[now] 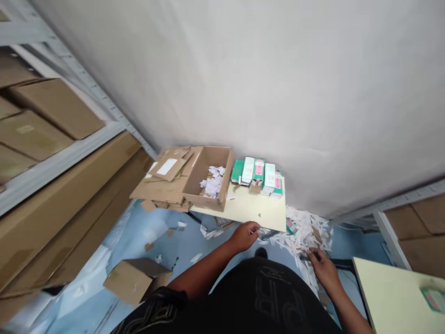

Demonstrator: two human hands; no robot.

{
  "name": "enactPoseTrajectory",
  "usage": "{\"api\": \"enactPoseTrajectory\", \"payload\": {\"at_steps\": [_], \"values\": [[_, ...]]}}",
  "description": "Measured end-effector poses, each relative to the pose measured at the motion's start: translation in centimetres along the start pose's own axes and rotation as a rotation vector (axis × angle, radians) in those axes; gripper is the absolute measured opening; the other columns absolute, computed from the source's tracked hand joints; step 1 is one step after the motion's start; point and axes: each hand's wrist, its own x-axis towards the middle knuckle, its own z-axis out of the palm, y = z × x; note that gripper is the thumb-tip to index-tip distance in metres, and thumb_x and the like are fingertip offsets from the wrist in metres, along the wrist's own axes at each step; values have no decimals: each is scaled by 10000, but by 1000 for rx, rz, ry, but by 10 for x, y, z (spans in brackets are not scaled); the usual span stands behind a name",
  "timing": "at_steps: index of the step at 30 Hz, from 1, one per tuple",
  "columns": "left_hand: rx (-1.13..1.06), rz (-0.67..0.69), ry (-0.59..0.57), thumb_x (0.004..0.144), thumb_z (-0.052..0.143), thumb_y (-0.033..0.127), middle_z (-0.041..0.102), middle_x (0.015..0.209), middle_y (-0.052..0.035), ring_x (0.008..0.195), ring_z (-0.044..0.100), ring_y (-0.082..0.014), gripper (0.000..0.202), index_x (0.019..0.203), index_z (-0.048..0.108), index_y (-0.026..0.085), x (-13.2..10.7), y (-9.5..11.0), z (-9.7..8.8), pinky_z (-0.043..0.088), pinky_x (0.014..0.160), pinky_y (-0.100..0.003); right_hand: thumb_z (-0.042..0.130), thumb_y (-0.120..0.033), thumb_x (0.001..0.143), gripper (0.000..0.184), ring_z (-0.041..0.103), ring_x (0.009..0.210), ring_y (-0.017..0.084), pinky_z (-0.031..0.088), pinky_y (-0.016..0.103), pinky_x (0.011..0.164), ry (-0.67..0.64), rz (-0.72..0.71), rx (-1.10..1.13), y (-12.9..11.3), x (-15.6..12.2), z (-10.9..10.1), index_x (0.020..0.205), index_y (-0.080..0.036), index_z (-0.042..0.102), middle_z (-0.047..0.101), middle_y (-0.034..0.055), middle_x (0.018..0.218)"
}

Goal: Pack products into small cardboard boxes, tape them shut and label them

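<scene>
My left hand [244, 236] is at the front edge of a pale yellow table [245, 206], its fingers curled in. Whether something small sits between those fingers I cannot make out. Further right and lower, my right hand [322, 268] hangs over the paper-strewn floor with bent fingers; a small brownish bit shows by the fingertips, too unclear to name. On the table, an open cardboard box [203, 200] contains crumpled white paper [212, 183]. Several green and white small boxes [259, 171] stand in a row to its right, one with a torn brown flap.
Flattened cardboard [163, 185] is stacked at the table's left. White paper scraps [306, 227] cover the floor on the right. An open carton [128, 283] lies lower left. A shelf with cartons [55, 104] lines the left; a second table [392, 292] stands right.
</scene>
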Motion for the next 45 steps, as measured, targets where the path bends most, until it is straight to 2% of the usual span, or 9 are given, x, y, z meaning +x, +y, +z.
{"api": "enactPoseTrajectory", "payload": {"at_steps": [11, 16, 19, 25, 31, 35, 38, 41, 45], "values": [[32, -211, 291, 851, 629, 249, 754, 1063, -72, 948, 699, -199, 247, 1066, 726, 175, -4, 1, -50, 546, 846, -308, 576, -662, 777, 551, 739, 905, 287, 556, 392, 867, -373, -301, 17, -129, 110, 55, 1030, -202, 743, 786, 89, 951], [-44, -218, 457, 876, 625, 274, 757, 1020, -67, 897, 693, -184, 241, 1073, 720, 174, -15, 13, -73, 543, 815, -297, 591, -655, 776, 533, 746, 918, 292, 568, 386, 821, -530, -353, 21, -176, 134, 75, 1031, -209, 736, 781, 85, 979], [-92, -198, 541, 892, 618, 295, 760, 992, -60, 885, 690, -179, 240, 1075, 716, 173, -26, 15, -99, 540, 818, -296, 598, -653, 776, 547, 749, 920, 299, 569, 386, 807, -604, -352, 19, -206, 136, 87, 1050, -200, 734, 775, 86, 1001], [-131, -180, 679, 905, 609, 332, 760, 1028, -68, 939, 695, -187, 257, 1075, 710, 168, -51, -17, -180, 542, 856, -303, 623, -631, 793, 522, 747, 870, 281, 559, 377, 801, -571, -413, 49, -276, 118, 118, 1062, -200, 744, 776, 70, 950], [-49, -185, 611, 902, 599, 311, 763, 1021, -40, 922, 698, -183, 245, 1081, 717, 192, -66, -84, -279, 550, 853, -310, 652, -593, 808, 454, 745, 851, 266, 559, 331, 739, -321, -339, 194, -348, 72, 167, 1018, -201, 743, 777, 81, 1010], [144, -195, 553, 885, 594, 275, 751, 1059, -59, 958, 694, -205, 258, 1096, 714, 189, -71, -135, -356, 557, 885, -341, 652, -604, 815, 440, 731, 901, 266, 555, 332, 798, -253, -360, 187, -395, 33, 211, 993, -215, 752, 784, 63, 987], [454, -160, 521, 858, 597, 220, 700, 1221, -127, 1159, 633, -263, 392, 1236, 674, 149, -61, -171, -417, 500, 1045, -404, 638, -613, 823, 437, 713, 987, 279, 549, 339, 857, -229, -407, 174, -420, 5, 239, 966, -219, 761, 787, 67, 1030], [752, -91, 433, 848, 576, 159, 591, 1418, -175, 1353, 498, -306, 567, 1414, 570, 123, -34, -199, -469, 374, 1177, -456, 626, -607, 840, 433, 705, 1031, 292, 548, 349, 873, -225, -428, 126, -432, -16, 256, 978, -221, 767, 785, 76, 1070], [958, -63, 263, 839, 504, 42, 346, 1647, -159, 1532, 277, -332, 755, 1573, 390, 175, 12, -227, -507, 222, 1236, -545, 620, -612, 846, 430, 713, 998, 293, 550, 360, 877, -196, -420, 69, -433, -33, 264, 967, -227, 769, 788, 78, 1043]]}}
